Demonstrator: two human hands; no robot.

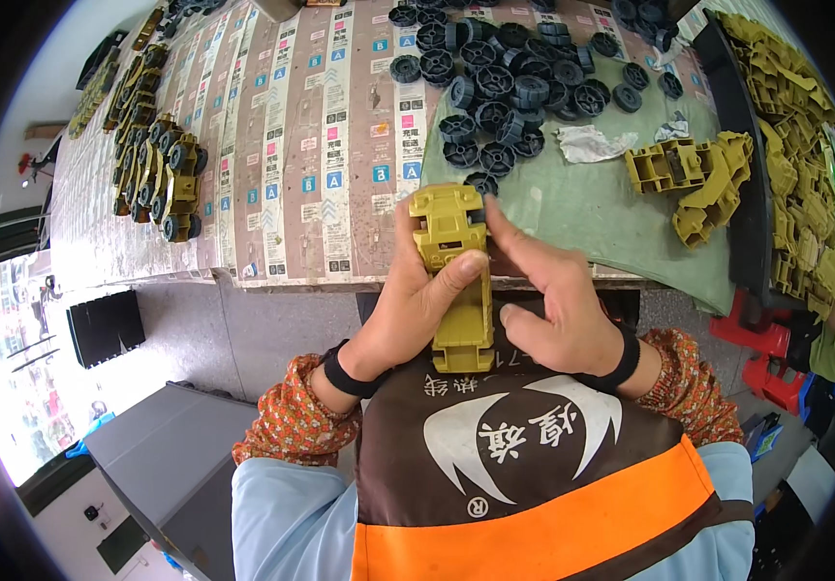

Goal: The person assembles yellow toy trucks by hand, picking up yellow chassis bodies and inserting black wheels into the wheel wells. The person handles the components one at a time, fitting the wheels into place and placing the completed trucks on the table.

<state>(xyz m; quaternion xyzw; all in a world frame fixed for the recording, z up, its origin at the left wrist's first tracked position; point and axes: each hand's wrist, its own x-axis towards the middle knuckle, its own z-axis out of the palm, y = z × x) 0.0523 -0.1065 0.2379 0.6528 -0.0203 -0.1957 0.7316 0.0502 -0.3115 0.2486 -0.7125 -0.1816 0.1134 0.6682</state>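
An olive-yellow plastic toy truck body (463, 320) is held lengthwise in front of my apron, just off the table's near edge. My left hand (400, 290) is closed around its left side, thumb lying across the top. Against the upper right side of the body presses the stretched index finger of my right hand (553, 295). A dark wheel (476, 216) shows there, by that fingertip. The right thumb is bent and apart from the body, and the other right fingers are partly hidden.
Loose black wheels (495, 87) are heaped on a green cloth (572, 218). More yellow bodies (694, 174) lie at right, beside a black crate (742, 136) full of yellow parts. Truck bodies with wheels (156, 174) stand in rows at left. A white crumpled scrap (592, 145) lies near the wheels.
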